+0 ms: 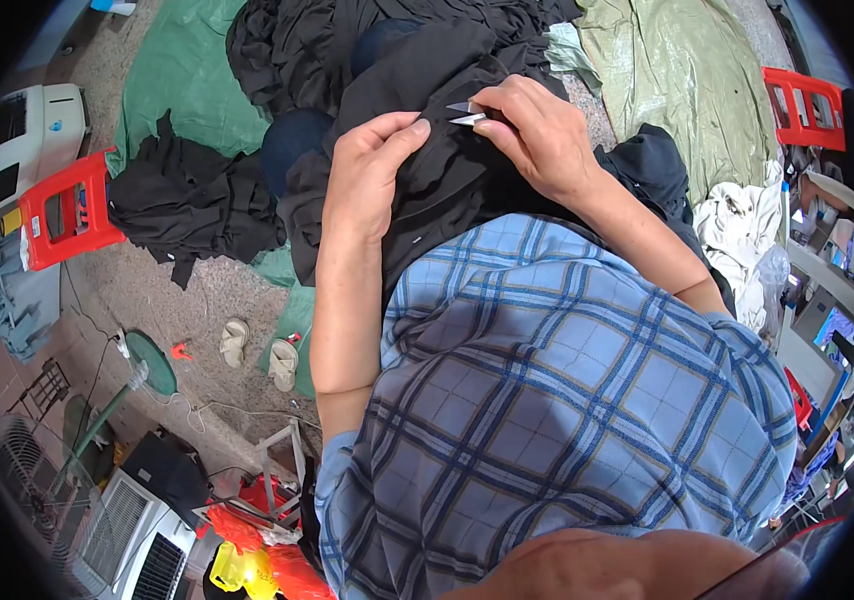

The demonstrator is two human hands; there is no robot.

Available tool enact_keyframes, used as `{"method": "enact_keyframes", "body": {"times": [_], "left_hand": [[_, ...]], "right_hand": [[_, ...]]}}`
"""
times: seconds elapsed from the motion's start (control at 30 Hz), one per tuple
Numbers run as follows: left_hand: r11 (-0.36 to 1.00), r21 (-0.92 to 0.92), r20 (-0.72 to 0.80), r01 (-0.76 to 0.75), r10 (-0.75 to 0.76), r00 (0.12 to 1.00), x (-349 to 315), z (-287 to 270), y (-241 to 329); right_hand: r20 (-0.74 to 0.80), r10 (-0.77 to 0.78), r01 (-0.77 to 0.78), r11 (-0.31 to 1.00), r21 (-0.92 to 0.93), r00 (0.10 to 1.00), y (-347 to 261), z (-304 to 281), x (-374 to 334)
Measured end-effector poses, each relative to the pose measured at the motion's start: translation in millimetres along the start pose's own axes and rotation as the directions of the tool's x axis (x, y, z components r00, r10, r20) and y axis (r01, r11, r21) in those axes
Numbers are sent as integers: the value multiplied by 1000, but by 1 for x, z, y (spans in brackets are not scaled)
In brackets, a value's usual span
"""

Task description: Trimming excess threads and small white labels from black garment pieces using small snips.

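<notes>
Dark fabric, a black garment [437, 190], is spread over my lap. My left hand [365, 175] is closed on it, thumb and forefinger pinched together at a fold. Across from it, my right hand [544, 135] grips small thread snips [465, 120]. Their two pointed blades face left toward my left fingertips and stand slightly apart. A short gap separates the blade tips from my left hand. The handles are hidden inside my right hand. Whether a thread lies between the blades is too fine to make out.
Black garments [282, 50] are heaped ahead, with another pile [197, 200] on the left over a green sheet [182, 90]. An olive sheet [682, 85] and white cloth [737, 225] lie right. Red stools [69, 210] [805, 108] stand either side. Sandals [283, 365] and a fan [22, 460] are at left.
</notes>
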State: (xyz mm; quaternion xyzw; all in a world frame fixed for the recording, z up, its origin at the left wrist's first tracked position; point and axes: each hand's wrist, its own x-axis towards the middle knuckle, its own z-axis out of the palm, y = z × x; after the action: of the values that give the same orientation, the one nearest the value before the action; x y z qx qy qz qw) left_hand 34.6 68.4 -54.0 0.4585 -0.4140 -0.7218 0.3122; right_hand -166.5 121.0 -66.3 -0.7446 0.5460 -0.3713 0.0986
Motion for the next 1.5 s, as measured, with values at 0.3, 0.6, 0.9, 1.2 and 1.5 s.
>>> {"method": "enact_keyframes", "body": {"times": [0.3,0.6,0.9,1.2,1.5], "left_hand": [[999,-2,-1,42,-42,999,-8,2,3],[1000,-8,10,29,-29,1000,-9,2,5],[1000,6,-17,-31,31,999,-9,3,0],[561,743,36,-365,510,859,6,20,7],[222,869,300,-442,475,827,43,39,-2]], "right_hand": [[-31,-140,134,980,-148,990,-2,3,2],[-50,-161,151,975,-165,986,-2,8,2],[-84,-23,22,1000,-15,996,2,6,-1],[95,425,-404,731,550,900,19,6,-10],[-71,323,-263,863,431,944,30,10,-15]]}}
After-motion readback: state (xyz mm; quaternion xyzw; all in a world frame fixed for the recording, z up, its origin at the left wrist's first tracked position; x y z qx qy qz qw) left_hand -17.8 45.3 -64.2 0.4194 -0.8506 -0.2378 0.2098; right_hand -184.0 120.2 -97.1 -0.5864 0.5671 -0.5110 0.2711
